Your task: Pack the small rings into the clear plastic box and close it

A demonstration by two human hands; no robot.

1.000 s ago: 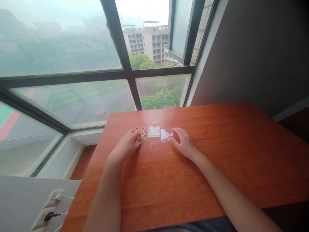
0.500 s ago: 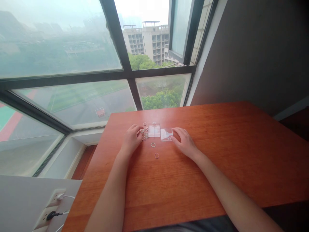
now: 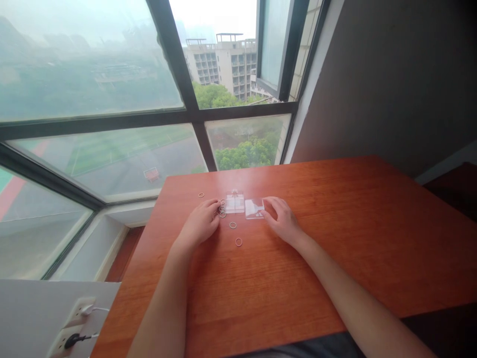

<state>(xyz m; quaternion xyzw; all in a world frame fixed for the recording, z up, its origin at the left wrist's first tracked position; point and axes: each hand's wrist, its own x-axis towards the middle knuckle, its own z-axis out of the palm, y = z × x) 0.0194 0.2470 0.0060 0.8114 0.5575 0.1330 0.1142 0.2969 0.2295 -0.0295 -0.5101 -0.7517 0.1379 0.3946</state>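
My left hand [image 3: 203,219] rests on the table at the left, its fingers curled against a small pile of pale rings [image 3: 222,209] and partly covering them. Just right of the pile, a clear plastic box [image 3: 235,203] lies open. Beside it is a flat clear lid [image 3: 254,209] with white patches on it. My right hand [image 3: 281,219] grips this lid at its right edge between thumb and fingers. Two loose rings [image 3: 233,225] lie nearer to me, and another single ring [image 3: 201,195] lies behind my left hand.
The reddish-brown wooden table [image 3: 261,283] reaches to large windows [image 3: 149,119] at the back and left. A grey wall [image 3: 380,89] stands at the right. Plugged-in cords and a socket [image 3: 76,318] are on the wall at the lower left.
My left hand has shifted slightly over the pile, and fewer rings show beside its fingers. The right hand stays at the lid. The whole view has moved a little.
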